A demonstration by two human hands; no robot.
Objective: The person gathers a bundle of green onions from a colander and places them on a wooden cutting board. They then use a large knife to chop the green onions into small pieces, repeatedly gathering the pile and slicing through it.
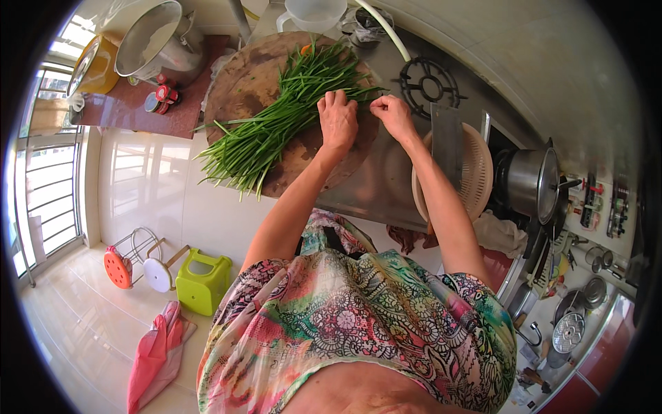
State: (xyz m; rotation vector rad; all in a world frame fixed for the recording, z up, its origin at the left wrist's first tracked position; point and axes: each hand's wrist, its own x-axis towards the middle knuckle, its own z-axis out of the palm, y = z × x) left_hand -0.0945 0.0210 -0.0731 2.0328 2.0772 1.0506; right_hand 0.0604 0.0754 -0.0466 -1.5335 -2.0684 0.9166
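Observation:
A bunch of long green leaves, apparently garlic chives (279,124), lies diagonally across a round wooden chopping board (248,88). My left hand (339,120) rests on the right edge of the bunch, fingers bent; whether it grips any leaves is unclear. Close to its right, my right hand (394,115) has its thumb and fingertips pinched together by the thin leaf tips; I cannot tell if a leaf is between them. A cleaver (446,142) lies across a beige plastic basket (478,165), just right of my right forearm.
A black gas burner grate (430,85) is beyond my right hand. A lidded steel pot (527,178) stands right of the basket. A clear plastic jug (315,13) is behind the board. Jars (166,94) and a large metal pot (155,46) stand on the left ledge.

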